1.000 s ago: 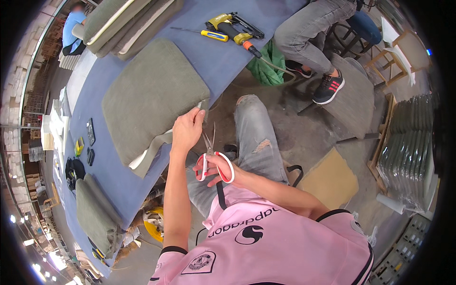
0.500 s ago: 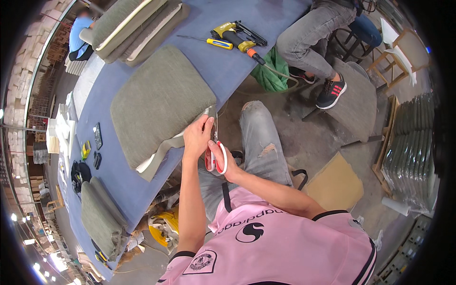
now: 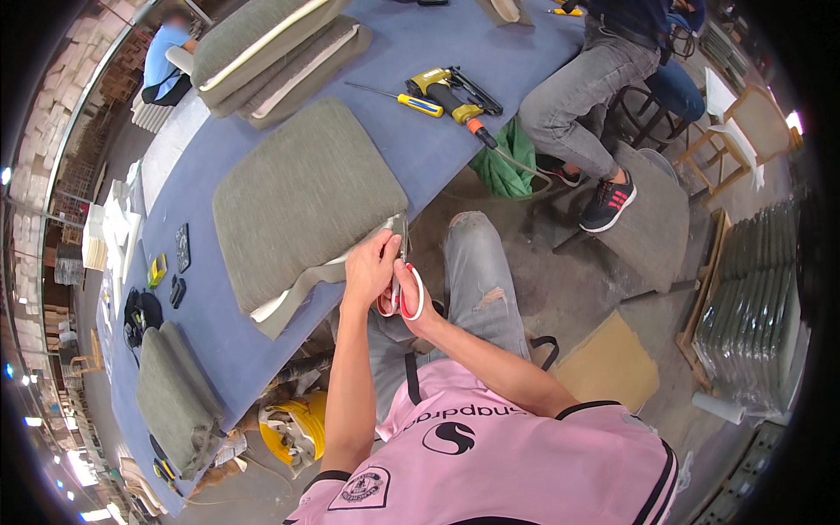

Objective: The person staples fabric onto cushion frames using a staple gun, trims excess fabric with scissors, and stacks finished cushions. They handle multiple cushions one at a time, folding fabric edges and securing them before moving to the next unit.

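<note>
A grey-green upholstered seat cushion (image 3: 306,188) lies on the blue-covered table, its near corner at the edge in front of me. A loose fabric strip (image 3: 302,289) runs along its near side, with white padding showing under it. My left hand (image 3: 370,269) is closed, pinching the fabric edge at that corner. In my right hand (image 3: 422,308) is a pair of scissors (image 3: 414,289) with red and white handles, fingers through the loops. Its blades point away from me along the fabric beside my left fingers; partly hidden, they do not show clearly whether they touch the cloth.
Stacked cushions (image 3: 271,61) stand at the far left, more cushions (image 3: 175,394) at the near left. A staple gun (image 3: 446,92) with a hose and a screwdriver (image 3: 416,104) lie beyond. A seated person's leg (image 3: 569,105) is at right; a yellow helmet (image 3: 293,429) sits below the table.
The view has shifted slightly, so the table and cushion sit a little lower in it. Both hands stay at the same cushion corner, with the scissors' handle loops now nearer each other.
</note>
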`<state>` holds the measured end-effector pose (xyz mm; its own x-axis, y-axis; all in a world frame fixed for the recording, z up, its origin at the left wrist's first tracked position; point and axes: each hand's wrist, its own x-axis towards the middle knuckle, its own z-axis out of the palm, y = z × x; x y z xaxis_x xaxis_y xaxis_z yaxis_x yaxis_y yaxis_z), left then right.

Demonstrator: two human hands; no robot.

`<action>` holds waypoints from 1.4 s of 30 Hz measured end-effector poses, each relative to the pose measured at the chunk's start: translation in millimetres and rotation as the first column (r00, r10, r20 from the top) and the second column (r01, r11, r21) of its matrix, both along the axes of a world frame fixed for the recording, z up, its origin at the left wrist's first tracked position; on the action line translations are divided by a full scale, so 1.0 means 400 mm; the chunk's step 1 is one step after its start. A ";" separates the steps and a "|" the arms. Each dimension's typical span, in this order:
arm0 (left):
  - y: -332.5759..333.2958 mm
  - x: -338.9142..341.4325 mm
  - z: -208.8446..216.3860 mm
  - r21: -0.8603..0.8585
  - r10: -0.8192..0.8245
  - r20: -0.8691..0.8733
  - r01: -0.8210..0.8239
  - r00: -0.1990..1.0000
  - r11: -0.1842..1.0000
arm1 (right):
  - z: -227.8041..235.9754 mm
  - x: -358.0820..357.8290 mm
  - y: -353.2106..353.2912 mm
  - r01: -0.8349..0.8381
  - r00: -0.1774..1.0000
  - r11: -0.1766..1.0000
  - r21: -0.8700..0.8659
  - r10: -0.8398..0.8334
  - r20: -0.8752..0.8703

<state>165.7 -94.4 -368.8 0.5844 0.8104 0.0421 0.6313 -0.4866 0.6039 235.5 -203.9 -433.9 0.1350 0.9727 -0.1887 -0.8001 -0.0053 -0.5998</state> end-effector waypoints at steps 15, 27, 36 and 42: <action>-0.043 -0.095 0.049 0.011 -0.051 0.113 0.050 0.992 0.999 | 0.006 0.052 -0.100 -0.229 0.973 0.971 -0.072 0.230 0.006; -0.342 -0.441 0.057 -0.219 0.372 0.104 -0.344 0.922 0.913 | 0.037 0.159 -0.140 -0.639 0.136 0.698 -0.323 0.516 0.846; -0.334 -0.409 0.046 -0.306 0.554 0.295 -0.472 0.779 0.827 | 0.092 0.137 -0.091 -0.633 -0.009 0.656 -0.412 0.525 0.851; -0.341 -0.418 0.043 -0.298 0.517 0.305 -0.436 0.800 0.849 | 0.079 0.112 -0.096 -0.580 -0.019 0.717 -0.386 0.462 0.887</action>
<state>-1.6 -230.9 -351.6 0.0968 0.9950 -0.0258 0.4674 -0.0226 0.8837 280.3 -242.5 -402.4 -0.4131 0.8586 -0.3036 0.5064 -0.0605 -0.8602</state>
